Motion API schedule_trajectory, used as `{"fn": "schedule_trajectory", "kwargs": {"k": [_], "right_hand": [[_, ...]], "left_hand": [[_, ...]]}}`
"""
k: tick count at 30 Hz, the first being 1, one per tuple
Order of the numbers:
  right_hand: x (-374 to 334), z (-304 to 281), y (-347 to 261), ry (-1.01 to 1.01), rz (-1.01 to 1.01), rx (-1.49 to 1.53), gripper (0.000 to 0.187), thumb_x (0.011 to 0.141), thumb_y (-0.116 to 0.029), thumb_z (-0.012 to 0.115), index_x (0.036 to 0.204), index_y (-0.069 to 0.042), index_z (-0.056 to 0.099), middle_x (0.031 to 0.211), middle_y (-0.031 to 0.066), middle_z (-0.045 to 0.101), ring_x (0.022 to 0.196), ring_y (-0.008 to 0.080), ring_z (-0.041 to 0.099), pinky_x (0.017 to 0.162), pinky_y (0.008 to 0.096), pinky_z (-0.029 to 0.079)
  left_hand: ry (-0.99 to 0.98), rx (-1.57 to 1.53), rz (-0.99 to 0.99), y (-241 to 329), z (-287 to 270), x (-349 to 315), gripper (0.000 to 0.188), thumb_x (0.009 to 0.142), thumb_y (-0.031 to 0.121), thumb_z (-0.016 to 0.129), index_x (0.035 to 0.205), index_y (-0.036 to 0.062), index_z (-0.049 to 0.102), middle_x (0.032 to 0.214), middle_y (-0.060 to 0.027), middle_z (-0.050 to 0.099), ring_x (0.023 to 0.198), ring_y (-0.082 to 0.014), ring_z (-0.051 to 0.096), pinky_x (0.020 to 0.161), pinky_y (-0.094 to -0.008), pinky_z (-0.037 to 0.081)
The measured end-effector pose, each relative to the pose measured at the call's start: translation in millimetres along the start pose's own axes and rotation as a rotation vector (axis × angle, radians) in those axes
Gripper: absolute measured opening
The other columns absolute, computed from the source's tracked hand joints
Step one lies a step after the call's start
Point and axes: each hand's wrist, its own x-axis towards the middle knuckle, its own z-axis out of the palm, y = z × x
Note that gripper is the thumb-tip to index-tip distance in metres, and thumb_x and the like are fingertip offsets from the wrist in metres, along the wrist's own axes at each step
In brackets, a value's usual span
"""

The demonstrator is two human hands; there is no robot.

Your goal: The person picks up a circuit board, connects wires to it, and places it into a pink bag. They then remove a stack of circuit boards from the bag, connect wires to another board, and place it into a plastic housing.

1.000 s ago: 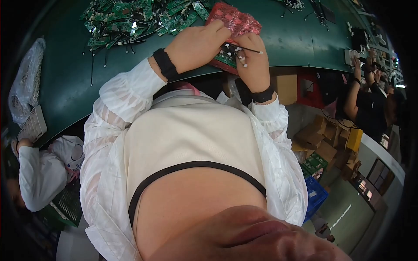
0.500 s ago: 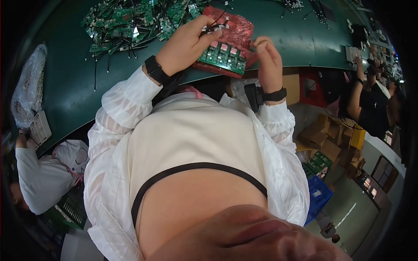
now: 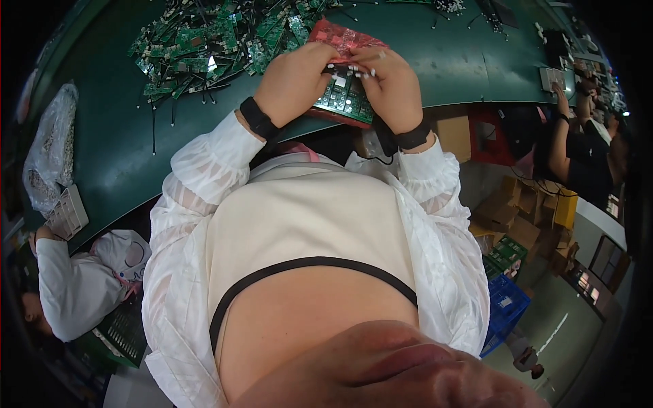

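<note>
A panel of green circuit boards (image 3: 345,102) lies on red plastic wrap (image 3: 339,32) at the table's near edge. Over it, my left hand (image 3: 294,78) is closed, its fingertips pinching a small bunch of black cables with white plugs (image 3: 349,70). From the other side my right hand (image 3: 394,87) reaches in, thumb and forefinger closed at the same plugs. Both hands nearly meet above the panel and cover its upper part. Which cable each finger grips is too small to make out.
A large heap of wired green boards (image 3: 211,54) covers the table to the left of my hands. Farther left lies a clear plastic bag (image 3: 53,149) of small parts. Co-workers sit at both ends. Cardboard boxes (image 3: 503,204) and a blue crate (image 3: 505,302) stand at the right.
My right hand has moved left, from beside the panel to the plugs by my left hand. Its fingers have closed there. The cables now sit lower, over the panel.
</note>
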Motion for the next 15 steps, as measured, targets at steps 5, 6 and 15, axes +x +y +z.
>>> {"fn": "schedule_trajectory", "kwargs": {"k": [5,6,15], "right_hand": [[-14,11,4,0.288,0.479,0.679,0.011,0.095,-0.01,0.064,0.097,0.0,0.068,0.099,0.0086,0.068,0.091,0.0225,0.064,0.082,0.0355,0.051],[-15,9,9,0.39,0.572,0.939,0.012,0.097,-0.011,0.062,0.098,0.0,0.066,0.095,0.0071,0.066,0.087,0.0209,0.062,0.081,0.0344,0.05],[-19,-6,38,0.501,0.582,1.611,0.018,0.099,-0.015,0.062,0.111,-0.003,0.059,0.082,0.0021,0.044,0.075,0.0152,0.049,0.073,0.0281,0.047]], "left_hand": [[0.186,-0.231,-0.238,-12,0,-1,0.023,0.089,0.014,0.063,0.107,0.0004,0.064,0.092,-0.0167,0.068,0.083,-0.0325,0.068,0.07,-0.0391,0.053],[0.228,-0.295,-0.343,-12,-2,0,0.022,0.091,0.015,0.062,0.106,-0.0008,0.063,0.089,-0.0172,0.068,0.081,-0.0326,0.068,0.069,-0.0381,0.052],[0.502,-1.005,-0.755,-30,20,-11,0.034,0.096,0.031,0.065,0.1,-0.0037,0.064,0.085,-0.0148,0.064,0.076,-0.0301,0.067,0.061,-0.0323,0.048]]}}
